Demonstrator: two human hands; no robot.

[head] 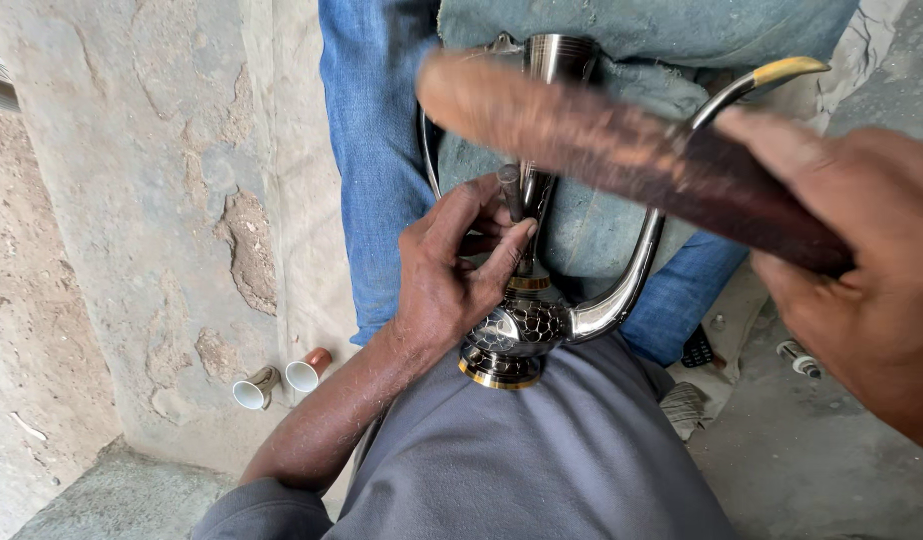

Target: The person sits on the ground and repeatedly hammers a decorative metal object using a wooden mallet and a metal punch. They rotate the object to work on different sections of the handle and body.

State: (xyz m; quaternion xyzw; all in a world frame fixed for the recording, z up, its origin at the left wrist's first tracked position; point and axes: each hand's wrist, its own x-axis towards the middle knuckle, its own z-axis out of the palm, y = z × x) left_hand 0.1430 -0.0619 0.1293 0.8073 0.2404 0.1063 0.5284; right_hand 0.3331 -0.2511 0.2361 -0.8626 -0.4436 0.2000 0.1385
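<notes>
**Metal jug across my lap, punch and mallet on it**

The metal jug (pixel 526 325) lies across my lap, its round patterned belly and gold-rimmed foot near me, its neck pointing far, over a grey-green cloth (pixel 601 230) on my jeans. The curved spout (pixel 681 170) sweeps right and far to a gold tip. I cannot see inside the jug.

My left hand (pixel 446 275) rests on the jug's belly, its fingers (pixel 506 250) closed together around a small dark punch (pixel 509 192) held against the neck.

My right hand (pixel 861 270) is at the right, fingers clamped on the dark handle of a wooden mallet (pixel 621 150), whose blurred head reaches left above the jug.

On the floor at the left lie two small cups (pixel 281 382) on their sides, mouths toward me, insides white.
</notes>
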